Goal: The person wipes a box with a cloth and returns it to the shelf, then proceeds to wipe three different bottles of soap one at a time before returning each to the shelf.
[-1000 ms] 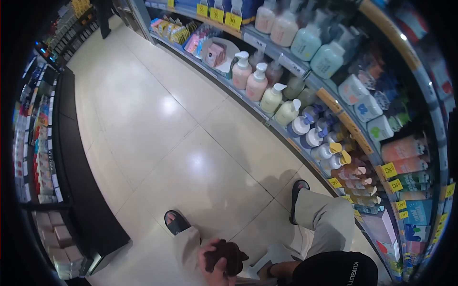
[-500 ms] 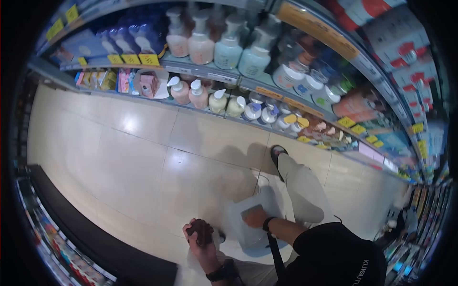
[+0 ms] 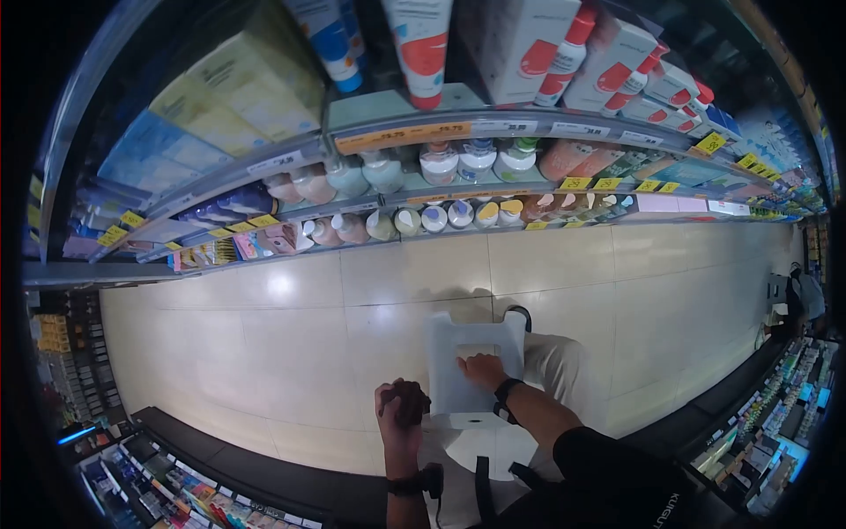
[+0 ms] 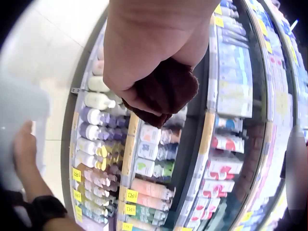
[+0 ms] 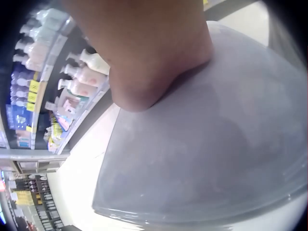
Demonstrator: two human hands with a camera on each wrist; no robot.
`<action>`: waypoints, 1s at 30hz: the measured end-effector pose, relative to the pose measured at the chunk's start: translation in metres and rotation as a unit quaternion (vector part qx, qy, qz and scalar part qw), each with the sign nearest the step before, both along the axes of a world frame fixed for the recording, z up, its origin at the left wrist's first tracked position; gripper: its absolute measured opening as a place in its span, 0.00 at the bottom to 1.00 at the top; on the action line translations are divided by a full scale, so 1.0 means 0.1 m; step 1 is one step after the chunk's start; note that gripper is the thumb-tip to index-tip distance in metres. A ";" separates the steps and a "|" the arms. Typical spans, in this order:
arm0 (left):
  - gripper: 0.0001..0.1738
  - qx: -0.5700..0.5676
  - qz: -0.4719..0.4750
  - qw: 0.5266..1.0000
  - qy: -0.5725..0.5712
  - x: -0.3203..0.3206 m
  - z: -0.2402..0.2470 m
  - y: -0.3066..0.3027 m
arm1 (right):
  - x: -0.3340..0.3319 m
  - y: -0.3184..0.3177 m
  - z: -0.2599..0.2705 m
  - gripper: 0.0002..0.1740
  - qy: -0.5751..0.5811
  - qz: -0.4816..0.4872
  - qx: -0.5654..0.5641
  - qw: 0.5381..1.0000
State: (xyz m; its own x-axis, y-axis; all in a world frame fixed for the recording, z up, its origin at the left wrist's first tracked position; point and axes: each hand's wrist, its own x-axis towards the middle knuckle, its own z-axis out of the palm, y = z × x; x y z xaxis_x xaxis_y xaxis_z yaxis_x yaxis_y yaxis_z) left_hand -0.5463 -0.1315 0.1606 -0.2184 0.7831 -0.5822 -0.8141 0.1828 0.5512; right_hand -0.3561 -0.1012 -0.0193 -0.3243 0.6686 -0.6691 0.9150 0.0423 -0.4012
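A bunched dark brown cloth [image 3: 408,404] is held in my left hand [image 3: 389,420], out in front of me and to the left of the stool. In the left wrist view the fingers curl round the cloth [image 4: 169,92], with its folds hanging out below. My right hand [image 3: 482,370] grips a pale grey plastic stool [image 3: 447,381] at the slot in its seat; the fingertips are hidden in the slot. The right wrist view shows the smooth seat [image 5: 202,149] filling much of the picture, under the right hand [image 5: 149,57].
Ahead runs a long shelf unit [image 3: 405,134] with pump bottles [image 3: 381,225], boxes [image 3: 529,53], tubes and yellow price tags. A tiled floor [image 3: 264,353] lies between it and a low dark display [image 3: 220,467] behind. Another person [image 3: 797,300] is far to the right.
My view has turned right to face the shelf squarely. The right hand and stool have come into fuller view, the stool swinging upward in the picture. The left hand keeps hold of the cloth.
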 end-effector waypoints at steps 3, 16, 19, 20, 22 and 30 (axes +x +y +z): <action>0.17 0.021 -0.066 0.997 0.019 0.23 0.12 0.63 | 0.01 0.01 -0.11 0.33 0.010 -0.046 -0.047 0.998; 0.17 0.014 -0.378 0.924 -0.048 0.02 -1.00 1.66 | -1.34 -0.61 -1.67 0.29 0.087 0.011 -0.280 0.956; 0.16 -0.002 -0.394 0.918 -0.046 -0.27 -1.51 1.75 | -1.62 -0.62 -2.09 0.29 0.100 0.010 -0.264 0.959; 0.16 -0.012 -0.399 0.915 -0.052 -0.39 -1.66 1.75 | -1.72 -0.68 -2.22 0.28 0.094 0.007 -0.262 0.960; 0.16 -0.028 -0.404 0.911 -0.075 -0.63 -1.89 1.77 | -1.90 -0.74 -2.42 0.28 0.085 0.006 -0.265 0.960; 0.16 0.010 -0.390 0.913 -0.119 -1.29 -2.37 2.05 | -2.22 -0.77 -2.69 0.27 0.063 0.052 -0.296 0.952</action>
State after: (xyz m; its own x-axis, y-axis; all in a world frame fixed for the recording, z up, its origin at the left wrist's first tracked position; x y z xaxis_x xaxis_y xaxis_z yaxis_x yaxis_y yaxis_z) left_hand -0.6758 0.0738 -0.0762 0.5408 0.6578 -0.5243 -0.5382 0.7496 0.3853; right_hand -0.5782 -0.1779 -0.2884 -0.4712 0.1464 -0.8698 0.8611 -0.1371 -0.4896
